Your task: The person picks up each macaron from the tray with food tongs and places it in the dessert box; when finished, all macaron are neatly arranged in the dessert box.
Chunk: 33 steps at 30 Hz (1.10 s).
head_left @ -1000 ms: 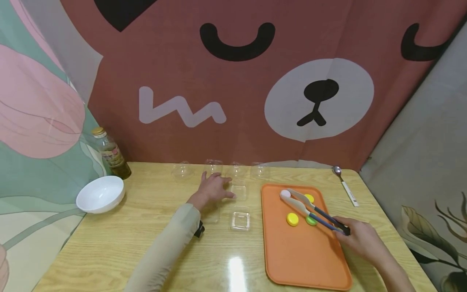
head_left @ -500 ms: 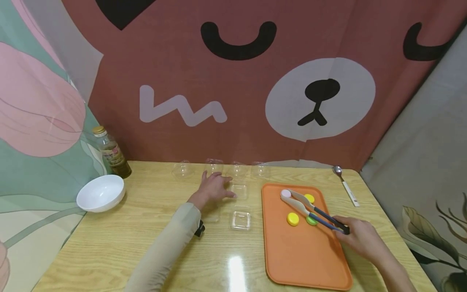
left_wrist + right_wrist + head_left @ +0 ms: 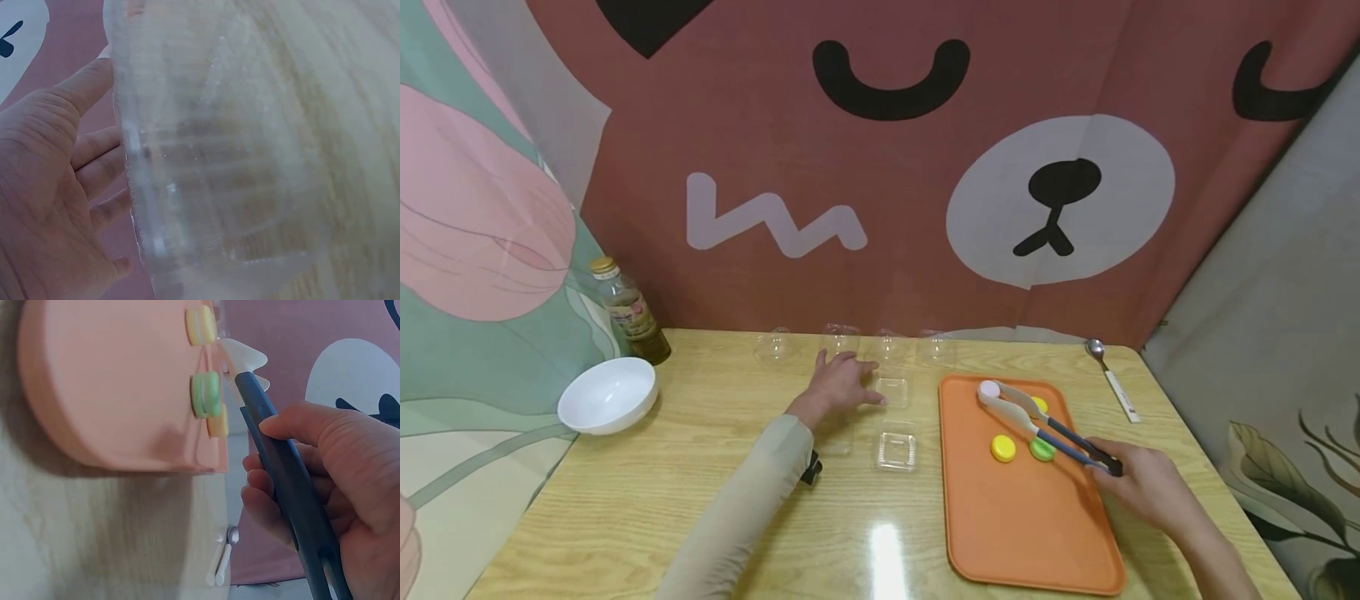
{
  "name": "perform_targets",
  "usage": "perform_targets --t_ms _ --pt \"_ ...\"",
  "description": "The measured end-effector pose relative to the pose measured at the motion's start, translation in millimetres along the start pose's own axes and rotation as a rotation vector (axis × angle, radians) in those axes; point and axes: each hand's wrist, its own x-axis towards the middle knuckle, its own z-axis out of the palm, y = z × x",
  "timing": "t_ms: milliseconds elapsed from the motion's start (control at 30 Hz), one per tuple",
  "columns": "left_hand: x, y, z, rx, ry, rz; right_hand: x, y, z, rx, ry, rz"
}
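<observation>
My right hand (image 3: pixel 1142 483) grips blue-handled tongs (image 3: pixel 275 450) with pale tips. Between those tips sits a pale pink macaron (image 3: pixel 989 390), over the far left part of the orange tray (image 3: pixel 1022 533). Below and beside the tongs on the tray are a yellow macaron (image 3: pixel 1003 448), a green macaron (image 3: pixel 206 395) and a second yellow macaron (image 3: pixel 1039 405), partly covered by the tongs. My left hand (image 3: pixel 837 385) has its fingers spread among clear plastic boxes. A clear box (image 3: pixel 219 169) fills much of the left wrist view beside that hand; whether they touch I cannot tell.
Clear lids or cups (image 3: pixel 934 347) line the table's back edge. A small clear box (image 3: pixel 896 450) stands left of the tray. At the left are a white bowl (image 3: pixel 607 397) and an oil bottle (image 3: pixel 634 321). A spoon (image 3: pixel 1112 382) lies at the back right.
The tongs and the pale pink macaron have risen slightly off the tray, covering more of the far yellow macaron. My left hand stays in place.
</observation>
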Motion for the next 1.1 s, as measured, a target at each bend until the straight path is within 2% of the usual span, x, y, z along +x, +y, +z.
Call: perform_targets --t_ms 333,533,933,1100 --pt "-1.1 -3.2 -0.7 -0.035 -0.007 -0.019 9.9 -10.5 -7.7 0.004 0.017 -0.038" --pt "-0.6 -2.4 -1.3 -0.05 -0.007 0.003 16.9 -18.6 -10.1 0.007 0.038 -0.066" --pt "-1.1 -1.5 -1.8 -0.039 -0.014 -0.005 38.8 -42.4 -13.2 0.06 0.038 -0.119" --pt "-0.1 -1.3 -2.1 -0.04 -0.011 -0.003 47.0 -50.8 -13.3 0.05 0.051 -0.154"
